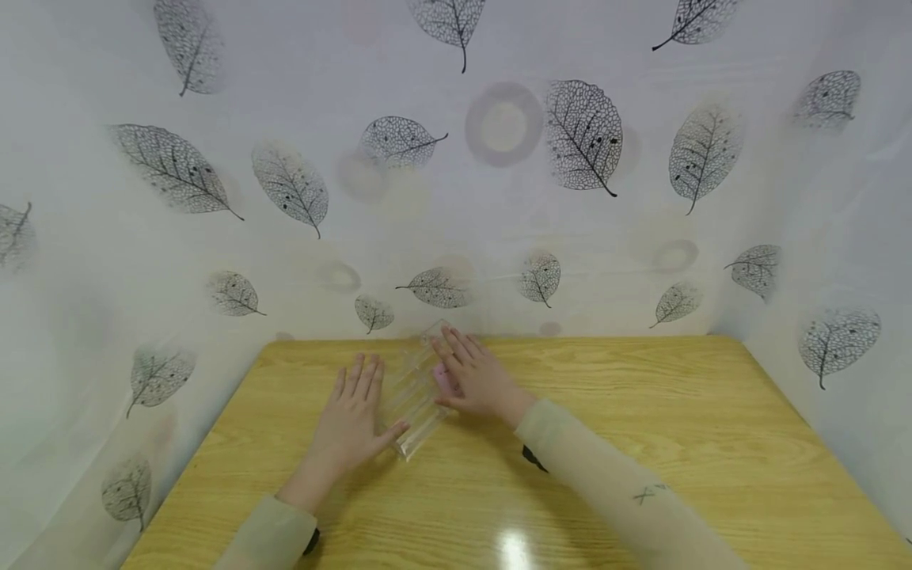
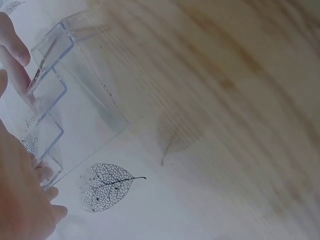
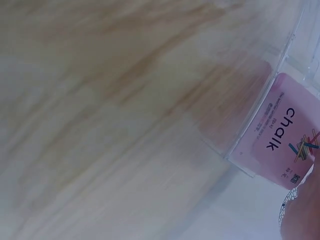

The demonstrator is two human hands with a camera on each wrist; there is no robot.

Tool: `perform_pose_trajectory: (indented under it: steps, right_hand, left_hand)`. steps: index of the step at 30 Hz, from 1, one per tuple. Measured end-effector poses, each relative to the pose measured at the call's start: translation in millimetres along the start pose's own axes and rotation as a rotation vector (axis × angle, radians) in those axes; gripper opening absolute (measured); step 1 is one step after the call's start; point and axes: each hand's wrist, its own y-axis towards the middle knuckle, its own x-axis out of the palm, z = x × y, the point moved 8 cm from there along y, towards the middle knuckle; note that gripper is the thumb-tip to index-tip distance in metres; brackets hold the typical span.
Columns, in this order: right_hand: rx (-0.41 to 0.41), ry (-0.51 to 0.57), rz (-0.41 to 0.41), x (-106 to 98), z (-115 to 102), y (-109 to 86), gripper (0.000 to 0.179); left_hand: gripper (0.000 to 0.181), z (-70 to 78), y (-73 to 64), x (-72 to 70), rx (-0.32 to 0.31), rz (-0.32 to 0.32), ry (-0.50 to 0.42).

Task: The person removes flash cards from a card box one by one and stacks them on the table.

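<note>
A clear plastic rack with stepped compartments stands on the table near its back edge, set at a slant. My left hand lies along its left side, fingers straight and thumb stretched toward the near corner. On the other side, my right hand reaches over the rack with straight fingers, palm against a pink chalk box. In the right wrist view the chalk box shows its printed label behind a clear wall. The zigzag steps of the rack appear in the left wrist view. My right palm hides part of the box.
A wood-grain table spreads out around the rack. Behind it and along both sides hangs a pale curtain printed with dark leaves, close to the table's edges.
</note>
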Motion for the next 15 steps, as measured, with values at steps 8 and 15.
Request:
perform_pose_trajectory:
  steps: [8, 15]
  right_hand:
    - [0.003, -0.005, -0.019, -4.1, 11.3, -9.5, 0.095]
    - [0.016, -0.01, -0.042, -11.0, 27.7, -16.4, 0.091]
  left_hand:
    - [0.105, 1.6, 4.2, 0.4, 0.065, 0.021, -0.028]
    - [0.105, 4.8, 8.5, 1.7, 0.123, 0.012, -0.041]
